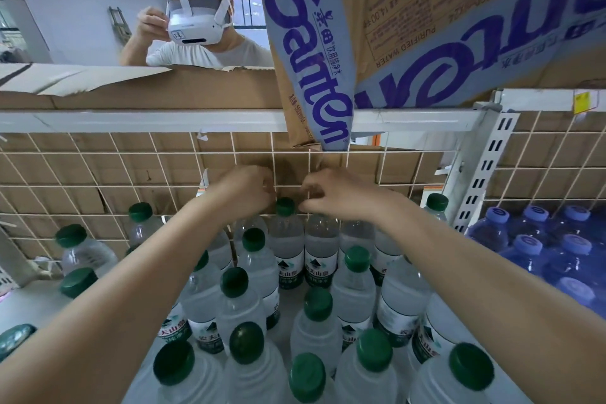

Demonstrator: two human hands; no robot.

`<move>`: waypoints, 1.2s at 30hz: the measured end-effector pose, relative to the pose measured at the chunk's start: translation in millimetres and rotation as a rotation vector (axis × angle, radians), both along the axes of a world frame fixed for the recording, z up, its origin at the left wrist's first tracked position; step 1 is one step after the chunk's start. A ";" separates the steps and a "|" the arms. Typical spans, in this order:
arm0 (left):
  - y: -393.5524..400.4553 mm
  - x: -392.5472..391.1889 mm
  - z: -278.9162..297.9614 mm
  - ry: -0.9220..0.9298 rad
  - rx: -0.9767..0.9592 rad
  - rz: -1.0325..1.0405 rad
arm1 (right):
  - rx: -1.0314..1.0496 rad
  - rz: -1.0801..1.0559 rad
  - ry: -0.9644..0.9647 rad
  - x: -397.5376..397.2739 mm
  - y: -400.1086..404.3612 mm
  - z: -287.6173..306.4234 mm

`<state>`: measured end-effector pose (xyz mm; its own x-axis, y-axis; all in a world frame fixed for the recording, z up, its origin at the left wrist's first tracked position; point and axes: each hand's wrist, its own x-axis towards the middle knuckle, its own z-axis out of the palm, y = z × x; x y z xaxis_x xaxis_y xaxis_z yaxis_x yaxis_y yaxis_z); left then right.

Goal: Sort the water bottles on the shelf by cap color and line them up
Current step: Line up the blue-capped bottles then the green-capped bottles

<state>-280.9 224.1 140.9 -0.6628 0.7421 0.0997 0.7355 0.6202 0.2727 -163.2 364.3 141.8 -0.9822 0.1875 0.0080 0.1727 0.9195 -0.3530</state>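
Note:
Several clear water bottles with green caps (356, 258) stand packed on the white shelf (26, 305). In the back row, against the wire grid, my left hand (244, 193) curls down over the top of one bottle (251, 225), hiding its cap. My right hand (331, 195) curls the same way over the neighbouring bottle (321, 233), whose cap is also hidden. Between the two hands stands a green-capped bottle (284, 207), not held. More green-capped bottles (70, 234) stand loosely to the left.
A shrink-wrapped pack of blue-capped bottles (531, 246) sits in the bay to the right, past the white slotted upright (485, 174). A wire grid (98, 187) backs the shelf. Cardboard Ganten boxes (308, 52) hang overhead. A person wearing a headset (193, 23) stands behind the shelf.

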 end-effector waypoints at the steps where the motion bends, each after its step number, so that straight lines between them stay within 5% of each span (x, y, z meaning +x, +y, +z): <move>1: 3.9 7.3 3.2 0.020 0.035 -0.006 | 0.005 -0.018 0.017 8.0 3.5 3.9; 9: 37.8 74.9 14.0 -0.211 -0.133 -0.318 | -0.006 -0.121 -0.145 81.6 43.7 12.3; 17: 64.0 111.3 -3.6 -0.293 -0.552 -0.330 | 0.019 -0.109 -0.406 120.6 60.5 -5.2; 21: 64.8 116.8 -8.1 -0.243 -0.492 -0.280 | -0.006 -0.113 -0.410 133.8 67.7 2.8; 25: 74.5 131.8 -4.5 -0.252 -0.203 -0.330 | -0.005 -0.144 -0.617 145.0 75.6 7.7; 28: 89.2 153.5 -8.0 -0.262 -0.179 -0.400 | -0.013 -0.196 -0.703 148.7 77.6 3.3; 36: 112.2 160.3 -23.8 -0.204 -0.167 -0.387 | 0.059 -0.237 -0.354 152.7 96.2 -9.9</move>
